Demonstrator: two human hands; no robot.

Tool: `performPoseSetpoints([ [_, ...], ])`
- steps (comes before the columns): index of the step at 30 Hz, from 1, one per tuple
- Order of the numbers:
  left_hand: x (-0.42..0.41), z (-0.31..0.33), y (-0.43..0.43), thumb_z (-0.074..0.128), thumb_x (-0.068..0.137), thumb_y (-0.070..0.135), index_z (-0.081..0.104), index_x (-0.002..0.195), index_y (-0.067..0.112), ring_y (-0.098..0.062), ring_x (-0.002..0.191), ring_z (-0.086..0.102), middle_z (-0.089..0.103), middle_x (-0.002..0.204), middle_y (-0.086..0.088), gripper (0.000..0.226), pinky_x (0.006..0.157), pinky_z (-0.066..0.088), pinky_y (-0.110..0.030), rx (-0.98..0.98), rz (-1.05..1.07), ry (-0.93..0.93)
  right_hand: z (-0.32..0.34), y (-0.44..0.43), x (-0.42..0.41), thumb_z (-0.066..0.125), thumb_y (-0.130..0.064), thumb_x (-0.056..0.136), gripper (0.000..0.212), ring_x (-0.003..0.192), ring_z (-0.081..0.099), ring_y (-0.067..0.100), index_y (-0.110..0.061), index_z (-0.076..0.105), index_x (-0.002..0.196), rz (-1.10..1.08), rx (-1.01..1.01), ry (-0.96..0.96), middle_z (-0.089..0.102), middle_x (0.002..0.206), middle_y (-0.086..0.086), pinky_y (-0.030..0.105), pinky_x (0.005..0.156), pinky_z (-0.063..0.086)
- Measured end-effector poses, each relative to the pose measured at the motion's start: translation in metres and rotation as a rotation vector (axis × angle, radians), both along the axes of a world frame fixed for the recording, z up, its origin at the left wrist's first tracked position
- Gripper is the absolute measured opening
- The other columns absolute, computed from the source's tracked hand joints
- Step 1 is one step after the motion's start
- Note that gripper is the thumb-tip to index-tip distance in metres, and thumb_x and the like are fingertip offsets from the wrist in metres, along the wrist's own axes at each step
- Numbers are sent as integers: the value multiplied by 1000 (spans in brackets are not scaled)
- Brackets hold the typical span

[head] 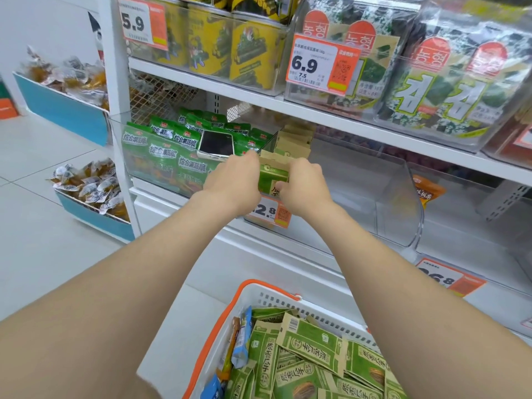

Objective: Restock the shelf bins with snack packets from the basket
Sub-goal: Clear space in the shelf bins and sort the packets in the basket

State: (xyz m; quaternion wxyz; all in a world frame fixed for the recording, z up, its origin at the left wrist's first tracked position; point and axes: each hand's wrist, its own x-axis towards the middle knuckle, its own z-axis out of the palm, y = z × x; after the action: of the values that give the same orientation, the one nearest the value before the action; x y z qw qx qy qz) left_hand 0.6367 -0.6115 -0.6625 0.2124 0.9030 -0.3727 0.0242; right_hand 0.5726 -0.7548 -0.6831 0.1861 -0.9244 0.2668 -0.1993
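Restocking barely begun: one packet at the bin, a basketful to go.

The green-and-kraft snack packet [273, 175] stands upright between the two hands. The left hand [233, 180] grips its left edge and the right hand [302, 182] its right, and they hold it at the front of the clear shelf bin [359, 197]. Just beyond the fingers, a short row of matching packets [296, 136] fills only the bin's back-left corner, and the stretch to the right of the hands looks bare. Below the forearms, nearer the person, the basket [247, 286] is heaped with the same green packets [316, 349], so I judge that most of the job remains. Just left of the left hand, a phone [216, 144] lies on a neighbouring bin's full stock.
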Motion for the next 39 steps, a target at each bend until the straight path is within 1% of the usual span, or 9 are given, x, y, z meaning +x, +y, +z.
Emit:
performPoseSetpoints([
  [8,3,-10,2,62,93,21,67,100,15,-30,90,61,64,91,-7,10,79,56,-44,203,-56,80,-15,8,-16,77,-40,89,38,91,58,32,-13,56,104,-70,-32,-37,64,96,9,37,67,43],
  [14,-7,-22,4,58,90,24,56,70,14,-28,66,71,62,64,-6,22,75,64,-43,462,-168,156,-45,34,-59,66,-10,87,22,90,51,24,-21,48,95,83,-181,-349,56,94,-1,45,79,48],
  [19,-37,-50,-1,58,97,34,66,94,15,-23,71,73,65,75,-1,21,79,61,-38,763,-280,187,-97,50,-109,59,-14,83,17,83,56,18,-26,60,95,178,-10,-75,56,85,-9,39,72,50],
  [26,-91,-118,-21,52,97,14,52,68,11,-30,70,65,56,70,-8,29,73,59,-41,764,-360,231,-158,49,-183,52,-13,88,29,80,61,17,-24,69,108,203,188,277,64,85,-7,37,71,55],
  [31,-130,-175,-14,57,95,3,56,95,9,-27,91,60,63,105,-7,6,75,49,-34,947,-403,165,-179,41,-204,55,-11,92,27,78,61,10,-23,72,110,192,236,339,66,82,-9,29,69,48],
  [34,-142,-206,-7,57,95,1,63,120,5,-29,104,61,62,131,-15,26,89,56,-42,1091,-460,139,-187,40,-208,54,-11,95,27,69,58,1,-22,73,110,184,286,316,63,76,-12,21,62,43],
  [36,-146,-225,-4,52,98,-1,49,142,2,-38,145,37,43,151,-21,44,105,47,-53,1222,-524,110,-193,40,-211,54,-12,96,27,70,61,2,-22,74,111,169,334,308,64,79,-14,23,66,51],
  [38,-147,-235,-4,49,100,0,31,156,1,-39,158,7,26,164,-20,58,110,40,-57,1296,-542,89,-199,39,-214,54,-12,96,27,74,67,7,-24,74,109,151,377,305,69,85,-9,31,72,61],
  [39,-146,-237,-5,49,101,0,32,156,1,-38,157,12,27,163,-20,57,110,42,-55,1295,-535,88,-203,37,-216,54,-11,96,27,73,69,9,-25,73,107,144,402,306,70,86,-6,33,70,63],
])
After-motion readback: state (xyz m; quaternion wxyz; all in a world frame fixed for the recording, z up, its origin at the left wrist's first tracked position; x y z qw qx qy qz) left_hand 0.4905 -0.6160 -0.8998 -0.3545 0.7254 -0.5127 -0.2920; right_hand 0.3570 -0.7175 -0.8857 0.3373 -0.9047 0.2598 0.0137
